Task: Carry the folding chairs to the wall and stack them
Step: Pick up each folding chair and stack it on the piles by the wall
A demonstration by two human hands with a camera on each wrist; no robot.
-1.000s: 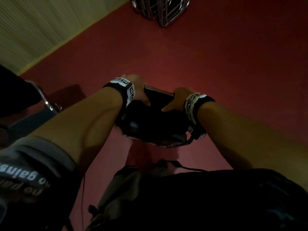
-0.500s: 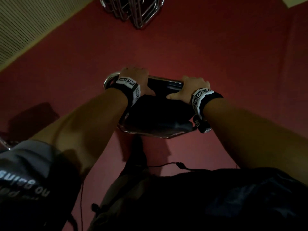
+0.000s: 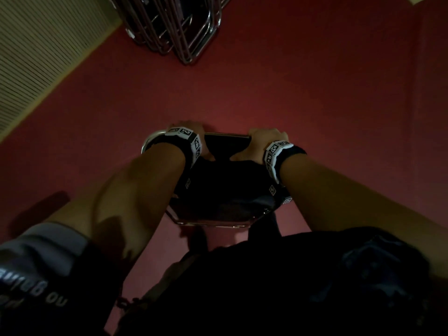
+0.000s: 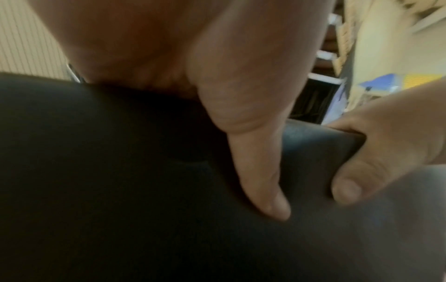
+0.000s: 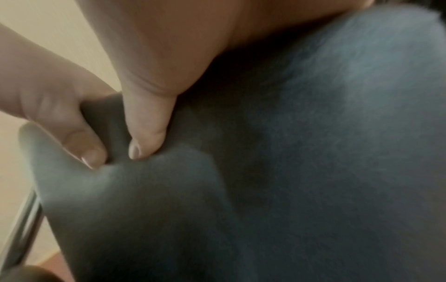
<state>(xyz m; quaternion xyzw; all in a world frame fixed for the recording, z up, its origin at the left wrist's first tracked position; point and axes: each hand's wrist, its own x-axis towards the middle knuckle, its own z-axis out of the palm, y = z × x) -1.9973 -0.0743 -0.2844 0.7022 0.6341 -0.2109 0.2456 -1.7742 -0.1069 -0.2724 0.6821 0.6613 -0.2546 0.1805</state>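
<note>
1. Under both hands is the chair (image 3: pixel 225 190), folded, black pad and chrome frame, held above the red floor (image 3: pixel 315 93) in front of the person's body.
2. The left hand (image 3: pixel 191 139) grips the top edge of the chair near its left corner. Its fingers go over the far side and the thumb (image 4: pixel 263 183) presses on the near face of the pad.
3. The right hand (image 3: pixel 264 144) grips the same edge near the right corner, with its thumb (image 5: pixel 144 129) also flat on the near face. The two thumbs point toward each other and lie near, but they do not touch.
4. I judge that the hands sit on both sides of the middle so that the weight hangs evenly and the chair does not swing or turn while it is carried.
5. The thumbs on the pad seem to work against the fingers behind it, like a clamp, so the padded edge cannot slip down.
6. Well ahead of the hands, the stack (image 3: pixel 174 27) of folded chairs stands on the floor, its chrome legs close together. Beside it, ahead and to the left of the left hand, is the ribbed wall (image 3: pixel 43 57).
7. The chair in the hands is still well apart from the stack, so I think the carrying step is in hand and the stacking is not yet done.
</note>
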